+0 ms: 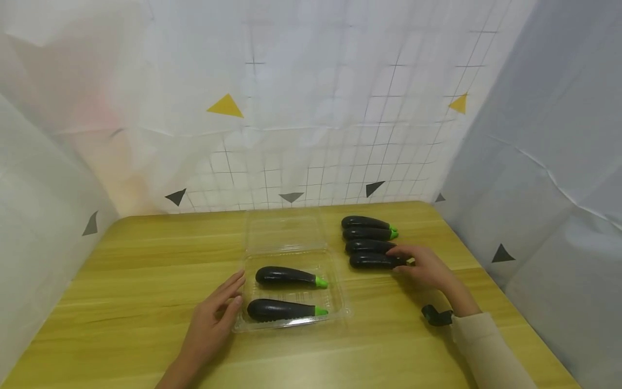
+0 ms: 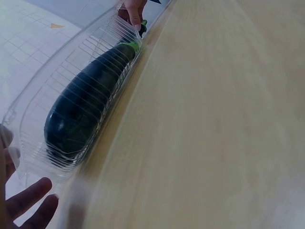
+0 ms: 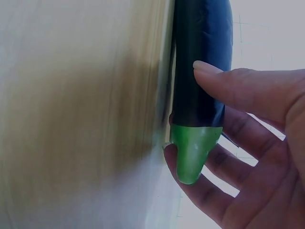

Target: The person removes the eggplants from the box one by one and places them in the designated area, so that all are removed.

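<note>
From my head, the widest and farthest view looks forward and down from the near side of the plastic box, over the table to the wall behind the box. My left wrist's view, tipped sideways, sits low and close at the box's near left corner, facing along its front. It shares the box's front eggplant with the head view. Right of the box, my right wrist's view, also tipped, is closest, facing the held eggplant. All three share my right hand.

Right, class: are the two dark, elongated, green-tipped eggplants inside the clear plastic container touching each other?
Apart. The head view shows bare container floor between the far eggplant and the near eggplant along their whole length.
</note>
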Demonstrator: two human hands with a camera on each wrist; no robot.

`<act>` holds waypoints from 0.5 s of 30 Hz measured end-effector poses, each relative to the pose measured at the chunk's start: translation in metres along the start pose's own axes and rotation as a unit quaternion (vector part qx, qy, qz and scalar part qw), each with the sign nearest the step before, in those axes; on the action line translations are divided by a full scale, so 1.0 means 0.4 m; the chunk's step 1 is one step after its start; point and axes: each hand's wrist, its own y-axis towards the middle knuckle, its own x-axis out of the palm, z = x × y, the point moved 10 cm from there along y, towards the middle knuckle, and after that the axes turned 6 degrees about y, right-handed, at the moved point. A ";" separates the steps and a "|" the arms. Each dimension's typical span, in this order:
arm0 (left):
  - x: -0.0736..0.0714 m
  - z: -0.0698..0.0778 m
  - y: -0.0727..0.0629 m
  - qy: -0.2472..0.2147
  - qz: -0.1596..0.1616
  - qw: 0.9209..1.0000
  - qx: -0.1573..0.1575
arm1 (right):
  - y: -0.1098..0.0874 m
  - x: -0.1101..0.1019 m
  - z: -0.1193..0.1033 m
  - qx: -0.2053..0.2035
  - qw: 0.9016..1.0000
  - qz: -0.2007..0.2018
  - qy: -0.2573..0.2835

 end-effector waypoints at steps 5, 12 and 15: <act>-0.001 0.000 -0.001 0.001 0.001 1.000 0.003 | -0.003 -0.003 0.008 0.010 1.000 0.009 -0.001; -0.001 -0.003 -0.002 0.002 0.001 1.000 0.001 | -0.004 -0.009 0.012 0.034 0.999 0.020 0.007; -0.001 -0.004 -0.003 0.003 0.002 1.000 0.001 | -0.005 -0.011 0.018 0.039 0.999 0.024 0.007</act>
